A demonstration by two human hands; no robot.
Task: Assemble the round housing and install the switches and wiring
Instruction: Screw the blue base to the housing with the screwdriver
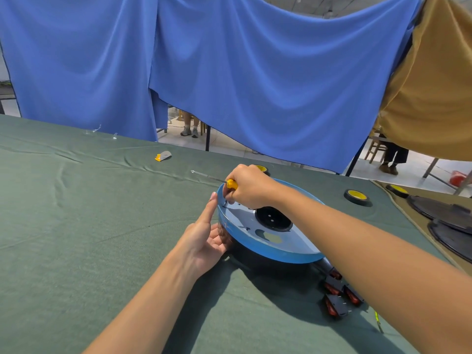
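Round housing (pixel 268 252), blue: I log it on the green cloth (pixel 76 226), under my right hand (pixel 249 186), its side against my left hand (pixel 204 241); left hand: fingers straight, forefinger laid up the rim; right hand: curled round the yellow screwdriver (pixel 232 184), fingertips down on the inner plate; switches (pixel 339 295), black and red: beneath the right forearm; tape roll (pixel 357 197): beyond that forearm.

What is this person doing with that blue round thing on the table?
A person is working on a blue round housing on a green-covered table. The left hand steadies its rim; the right hand grips a yellow-handled screwdriver, fingertips reaching inside. Red-and-black switches lie loose nearby, not yet installed.
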